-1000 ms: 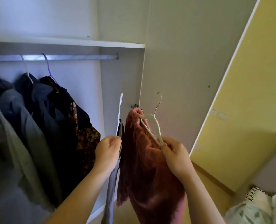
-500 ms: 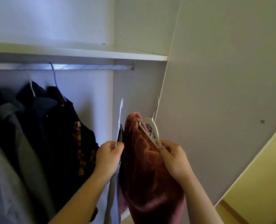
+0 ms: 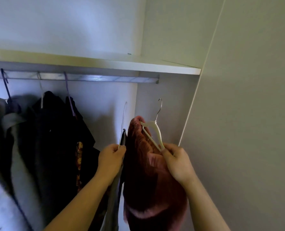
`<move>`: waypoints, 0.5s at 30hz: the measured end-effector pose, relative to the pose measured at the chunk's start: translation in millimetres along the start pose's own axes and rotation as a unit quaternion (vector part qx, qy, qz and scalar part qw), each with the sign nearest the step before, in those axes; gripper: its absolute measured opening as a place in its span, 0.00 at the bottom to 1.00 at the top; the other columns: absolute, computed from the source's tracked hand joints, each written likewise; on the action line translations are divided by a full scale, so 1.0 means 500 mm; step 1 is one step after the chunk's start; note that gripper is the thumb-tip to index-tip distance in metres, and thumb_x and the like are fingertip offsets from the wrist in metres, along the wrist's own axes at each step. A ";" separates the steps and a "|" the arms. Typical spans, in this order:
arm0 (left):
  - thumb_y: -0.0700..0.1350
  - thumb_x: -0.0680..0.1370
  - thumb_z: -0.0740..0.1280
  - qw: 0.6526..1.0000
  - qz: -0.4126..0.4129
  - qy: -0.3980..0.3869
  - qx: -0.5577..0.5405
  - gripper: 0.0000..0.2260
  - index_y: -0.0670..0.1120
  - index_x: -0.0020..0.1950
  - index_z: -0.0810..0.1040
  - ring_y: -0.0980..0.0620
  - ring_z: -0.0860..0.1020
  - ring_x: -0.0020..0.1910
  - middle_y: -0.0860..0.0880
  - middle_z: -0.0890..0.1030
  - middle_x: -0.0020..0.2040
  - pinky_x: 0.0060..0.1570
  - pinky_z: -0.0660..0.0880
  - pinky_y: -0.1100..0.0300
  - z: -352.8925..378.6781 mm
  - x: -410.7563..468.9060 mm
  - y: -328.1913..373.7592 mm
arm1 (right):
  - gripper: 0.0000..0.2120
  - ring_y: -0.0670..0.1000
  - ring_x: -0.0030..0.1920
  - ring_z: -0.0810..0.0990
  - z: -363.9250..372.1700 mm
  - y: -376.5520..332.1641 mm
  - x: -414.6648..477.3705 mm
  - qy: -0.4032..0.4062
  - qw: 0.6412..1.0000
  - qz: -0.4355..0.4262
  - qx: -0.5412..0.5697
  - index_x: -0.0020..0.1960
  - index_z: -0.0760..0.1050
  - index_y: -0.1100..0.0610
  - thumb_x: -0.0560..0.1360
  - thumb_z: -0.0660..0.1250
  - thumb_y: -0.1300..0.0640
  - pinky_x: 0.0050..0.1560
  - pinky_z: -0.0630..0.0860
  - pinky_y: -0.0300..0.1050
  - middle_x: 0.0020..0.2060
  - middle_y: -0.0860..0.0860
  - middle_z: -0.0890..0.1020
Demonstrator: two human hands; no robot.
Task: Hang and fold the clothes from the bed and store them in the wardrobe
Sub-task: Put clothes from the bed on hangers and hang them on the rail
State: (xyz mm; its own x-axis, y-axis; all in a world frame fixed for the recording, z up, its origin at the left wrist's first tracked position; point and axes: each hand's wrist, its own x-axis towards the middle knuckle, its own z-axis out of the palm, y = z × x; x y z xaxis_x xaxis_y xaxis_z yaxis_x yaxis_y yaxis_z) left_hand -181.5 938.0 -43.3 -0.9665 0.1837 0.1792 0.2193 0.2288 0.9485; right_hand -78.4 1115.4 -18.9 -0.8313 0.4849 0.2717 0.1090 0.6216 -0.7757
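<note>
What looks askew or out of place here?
The white hanger in the right hand is tilted steeply, and the red garment hangs bunched off its upper arm rather than spread across it.

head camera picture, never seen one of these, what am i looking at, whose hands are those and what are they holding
There is no machine here. A person wears a camera on the head, so this single view looks forward over their own arms into a wardrobe. The left hand grips a thin white hanger carrying a grey garment. The fingers of the right hand pinch the arm of a thicker white hanger with a reddish-brown garment on it. Both hooks are below the rail, not on it. At the left, dark and grey clothes hang from the rail on three hangers, under a white shelf.
</note>
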 end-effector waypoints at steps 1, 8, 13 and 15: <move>0.44 0.79 0.64 1.000 -0.005 0.009 0.000 0.17 0.33 0.36 0.76 0.53 0.72 0.28 0.38 0.74 0.31 0.30 0.68 0.62 0.008 0.015 0.002 | 0.09 0.47 0.37 0.77 0.001 0.006 0.025 -0.008 1.000 -0.007 0.004 0.46 0.81 0.58 0.79 0.62 0.59 0.43 0.74 0.45 0.36 0.53 0.83; 0.44 0.79 0.63 0.998 -0.025 0.058 0.014 0.15 0.34 0.37 0.76 0.46 0.72 0.31 0.41 0.73 0.33 0.33 0.68 0.55 0.031 0.092 0.012 | 0.12 0.52 0.35 0.80 0.014 0.027 0.148 -0.039 0.997 -0.034 0.051 0.45 0.83 0.53 0.79 0.62 0.59 0.41 0.77 0.48 0.35 0.51 0.84; 0.44 0.78 0.64 0.996 -0.032 0.079 0.023 0.14 0.36 0.38 0.76 0.47 0.72 0.30 0.41 0.73 0.31 0.32 0.69 0.56 0.024 0.155 0.012 | 0.13 0.46 0.29 0.76 0.039 0.024 0.209 -0.045 0.996 -0.045 0.061 0.42 0.82 0.50 0.79 0.61 0.59 0.34 0.74 0.43 0.31 0.50 0.82; 0.44 0.79 0.63 0.996 -0.033 0.085 0.026 0.13 0.39 0.36 0.74 0.47 0.71 0.29 0.42 0.72 0.31 0.32 0.68 0.56 0.019 0.185 0.011 | 0.14 0.45 0.28 0.75 0.050 0.022 0.229 -0.044 0.995 -0.049 0.070 0.41 0.82 0.50 0.79 0.61 0.59 0.32 0.73 0.42 0.30 0.49 0.81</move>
State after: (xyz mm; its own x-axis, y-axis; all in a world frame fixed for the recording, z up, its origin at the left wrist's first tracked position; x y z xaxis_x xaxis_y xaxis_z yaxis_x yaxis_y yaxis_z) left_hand -268.6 965.5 -24.2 -0.9866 0.0041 0.1632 0.1576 0.2856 0.9453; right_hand -185.9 1162.1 -10.4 -0.8792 0.3664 0.3045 -0.0472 0.5689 -0.8210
